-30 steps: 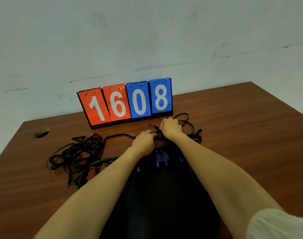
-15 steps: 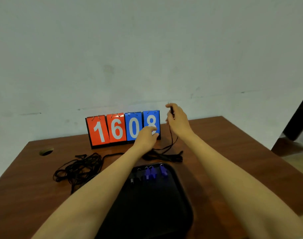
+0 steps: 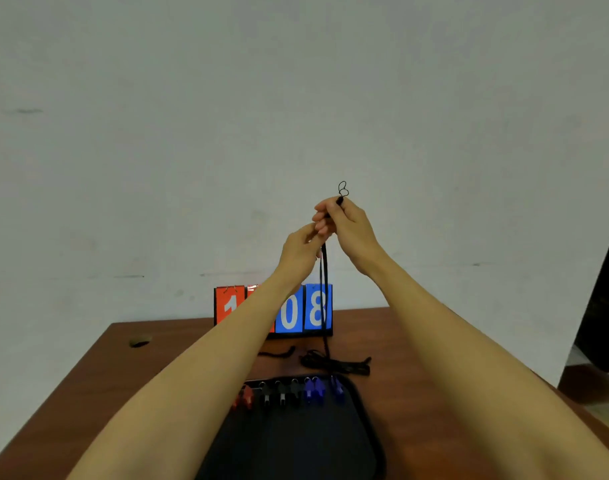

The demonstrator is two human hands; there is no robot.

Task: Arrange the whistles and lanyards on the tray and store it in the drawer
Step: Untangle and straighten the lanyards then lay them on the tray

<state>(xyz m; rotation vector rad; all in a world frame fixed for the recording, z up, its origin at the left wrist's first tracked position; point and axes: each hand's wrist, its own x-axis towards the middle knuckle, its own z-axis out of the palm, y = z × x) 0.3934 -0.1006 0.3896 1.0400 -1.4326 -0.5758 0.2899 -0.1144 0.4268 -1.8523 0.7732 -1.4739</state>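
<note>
up high, in front of the pale wall, the person's right hand pinches the top end of a black woven lanyard between thumb and fingertips, with its thin black cord loop sticking up above the fingers. the left hand sits just below and to the left, touching the right hand, its fingers closed lightly around the same strap. from the hands the lanyard hangs straight down, crossing in front of the flip scoreboard with red and blue number cards at the far edge of the brown wooden table, and its lower part lies bunched on the tabletop just right of centre, between the scoreboard and the tray. a second short piece of black cord shows on the table to the left of that bunch, partly hidden by the left forearm.

nearer, the black plastic tray with rounded corners rests on the table between the forearms. along its far edge stands a row of small plastic whistles: red ones on the left, black ones in the middle and blue ones on the right, side by side. a small round hole sits in the table's far left corner.
</note>
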